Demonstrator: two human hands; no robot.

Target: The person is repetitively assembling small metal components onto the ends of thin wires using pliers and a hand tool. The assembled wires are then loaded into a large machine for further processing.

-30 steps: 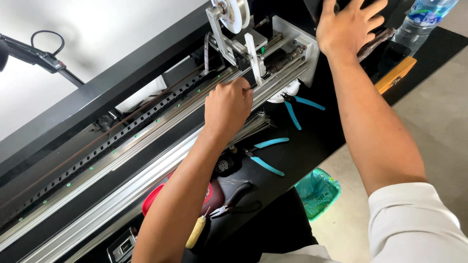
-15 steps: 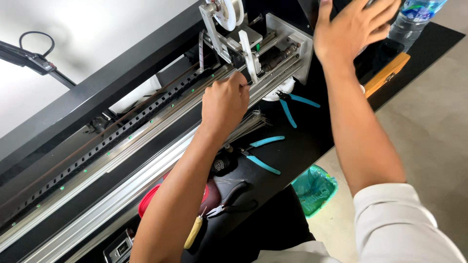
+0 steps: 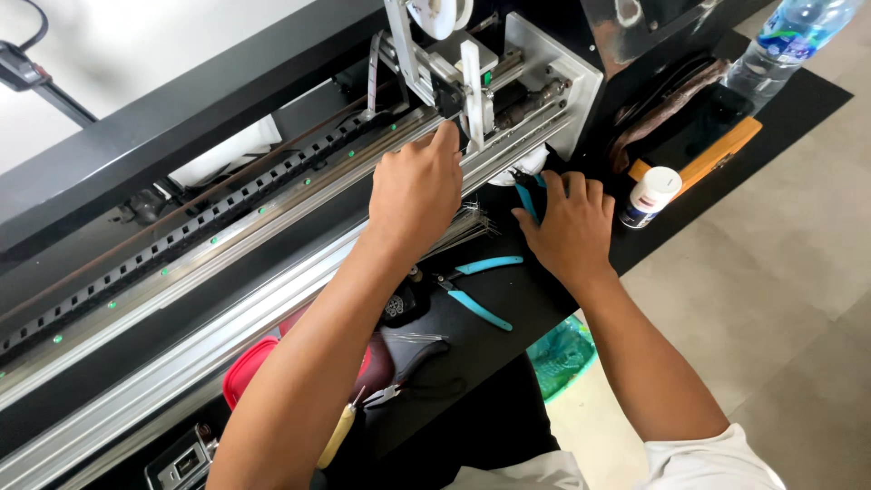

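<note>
My left hand (image 3: 413, 191) rests on the long metal needle bed (image 3: 227, 263) of a flat machine. Its fingers are bunched and its fingertips press on the rail just below the white carriage block (image 3: 472, 77); nothing shows in them. My right hand (image 3: 567, 227) lies on the black table to the right of it. It is closed over a pair of teal-handled cutters (image 3: 524, 195), whose handles show between thumb and forefinger. A bundle of thin metal needles (image 3: 467, 227) lies between the two hands.
A second pair of teal-handled pliers (image 3: 481, 292), black pliers (image 3: 408, 392), a red container (image 3: 247, 374) and a wooden-handled tool (image 3: 336, 437) lie near my left forearm. A small white bottle (image 3: 650, 195), an orange case (image 3: 712, 154) and a water bottle (image 3: 789, 36) stand at right. A teal bag (image 3: 562, 354) sits on the floor.
My right hand has come down from the top right of the machine onto the teal cutters. My left hand has stayed at the rail by the carriage.
</note>
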